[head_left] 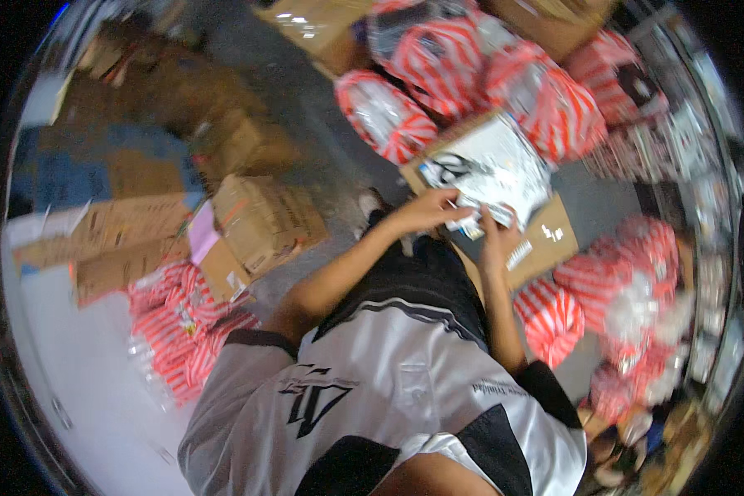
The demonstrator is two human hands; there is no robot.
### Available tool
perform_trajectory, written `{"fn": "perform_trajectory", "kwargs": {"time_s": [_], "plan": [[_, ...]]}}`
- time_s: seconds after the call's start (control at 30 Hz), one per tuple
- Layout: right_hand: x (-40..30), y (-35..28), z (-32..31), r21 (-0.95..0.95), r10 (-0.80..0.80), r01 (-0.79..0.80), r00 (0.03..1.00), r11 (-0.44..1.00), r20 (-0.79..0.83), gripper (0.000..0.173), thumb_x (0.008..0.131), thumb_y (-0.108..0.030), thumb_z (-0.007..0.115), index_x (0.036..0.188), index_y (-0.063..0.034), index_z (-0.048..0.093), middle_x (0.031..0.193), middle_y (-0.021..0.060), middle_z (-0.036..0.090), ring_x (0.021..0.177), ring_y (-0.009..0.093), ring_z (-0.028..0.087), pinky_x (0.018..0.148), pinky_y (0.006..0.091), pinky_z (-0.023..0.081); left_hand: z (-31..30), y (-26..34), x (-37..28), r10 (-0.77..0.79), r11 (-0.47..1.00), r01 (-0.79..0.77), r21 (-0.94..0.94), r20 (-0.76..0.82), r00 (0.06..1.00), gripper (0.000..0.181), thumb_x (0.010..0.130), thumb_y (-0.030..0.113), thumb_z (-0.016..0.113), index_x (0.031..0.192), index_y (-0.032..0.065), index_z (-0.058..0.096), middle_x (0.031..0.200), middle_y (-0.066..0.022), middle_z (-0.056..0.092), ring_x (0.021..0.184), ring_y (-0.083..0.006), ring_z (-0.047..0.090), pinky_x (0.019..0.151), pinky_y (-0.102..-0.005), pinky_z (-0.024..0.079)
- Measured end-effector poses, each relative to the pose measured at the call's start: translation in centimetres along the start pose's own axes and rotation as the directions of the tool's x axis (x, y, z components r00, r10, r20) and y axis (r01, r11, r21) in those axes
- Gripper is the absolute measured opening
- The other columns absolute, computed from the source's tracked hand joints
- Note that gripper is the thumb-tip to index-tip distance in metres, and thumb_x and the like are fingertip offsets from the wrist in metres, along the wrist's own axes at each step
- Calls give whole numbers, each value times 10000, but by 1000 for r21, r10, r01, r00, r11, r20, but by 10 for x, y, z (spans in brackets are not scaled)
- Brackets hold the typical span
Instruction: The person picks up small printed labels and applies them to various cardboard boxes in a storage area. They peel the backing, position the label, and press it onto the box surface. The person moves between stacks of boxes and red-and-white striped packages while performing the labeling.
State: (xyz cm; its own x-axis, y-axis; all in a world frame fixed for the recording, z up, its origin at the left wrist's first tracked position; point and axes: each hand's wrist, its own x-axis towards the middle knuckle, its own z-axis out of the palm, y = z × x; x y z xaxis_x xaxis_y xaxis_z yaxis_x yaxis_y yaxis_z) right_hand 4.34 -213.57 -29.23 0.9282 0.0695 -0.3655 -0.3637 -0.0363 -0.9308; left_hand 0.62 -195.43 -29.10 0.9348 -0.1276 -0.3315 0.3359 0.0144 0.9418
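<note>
My left hand (431, 209) and my right hand (501, 239) are close together in front of my legs. Their fingers grip the near edge of a white plastic package (508, 164), which has black marks and crumpled, shiny film. Whether a small separate packet lies between the fingertips cannot be told, as the picture is blurred. Beneath the package shows a brown cardboard box (549, 239) with a white label, partly hidden by the package and my right hand.
Red-and-white striped plastic bundles (387, 118) lie ahead, with more striped bundles (595, 285) at the right. Cardboard boxes (266, 223) stand at the left, by striped bags (186, 322) and a white surface (87, 384). Grey floor (304, 118) runs between them. Packed shelves line the far right.
</note>
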Motion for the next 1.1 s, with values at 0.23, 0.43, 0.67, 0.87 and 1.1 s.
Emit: {"fn": "perform_trajectory", "kwargs": {"time_s": [0.23, 0.43, 0.67, 0.87, 1.1], "plan": [[-12, -38, 22, 340, -23, -25, 990, 940, 137, 271, 886, -100, 729, 1066, -15, 544, 882, 60, 652, 742, 123, 629, 639, 244, 469, -12, 43, -11, 1, 998, 12, 59, -208, 978, 252, 944, 242, 671, 955, -10, 661, 846, -11, 674, 759, -62, 605, 700, -224, 482], [-11, -44, 18, 305, -11, -43, 985, 951, 173, 175, 933, -148, 675, 999, -12, 585, 885, 62, 648, 788, 134, 651, 713, 249, 478, -27, 65, -26, 6, 1000, -13, -27, -253, 968, 272, 989, 257, 595, 1033, -1, 671, 862, -18, 683, 794, -73, 604, 731, -231, 470], [-13, -50, 29, 354, -17, -55, 980, 934, 198, 156, 933, -140, 673, 999, -23, 592, 866, 53, 646, 777, 122, 643, 694, 250, 475, -27, 65, -33, -123, 935, -2, -354, -330, 936, 321, 1026, 284, 516, 1114, -7, 619, 917, -51, 669, 818, -98, 614, 745, -230, 464], [-15, -43, 42, 292, -33, -38, 972, 956, 233, 151, 926, -145, 683, 983, -23, 614, 855, 24, 636, 782, 93, 602, 702, 231, 456, -20, 60, -38, -12, 956, -113, -272, -417, 909, 174, 968, 121, 611, 1091, -2, 605, 937, -61, 679, 814, -95, 615, 755, -241, 494], [-31, -51, 52, 173, -99, 22, 888, 985, 448, 155, 928, -125, 678, 1017, 0, 664, 920, 13, 651, 838, 71, 571, 772, 223, 454, -43, 70, -44, -70, 728, -360, -584, -585, 808, 78, 931, 60, 617, 997, 70, 577, 964, -56, 663, 885, -138, 632, 806, -299, 504]]}}
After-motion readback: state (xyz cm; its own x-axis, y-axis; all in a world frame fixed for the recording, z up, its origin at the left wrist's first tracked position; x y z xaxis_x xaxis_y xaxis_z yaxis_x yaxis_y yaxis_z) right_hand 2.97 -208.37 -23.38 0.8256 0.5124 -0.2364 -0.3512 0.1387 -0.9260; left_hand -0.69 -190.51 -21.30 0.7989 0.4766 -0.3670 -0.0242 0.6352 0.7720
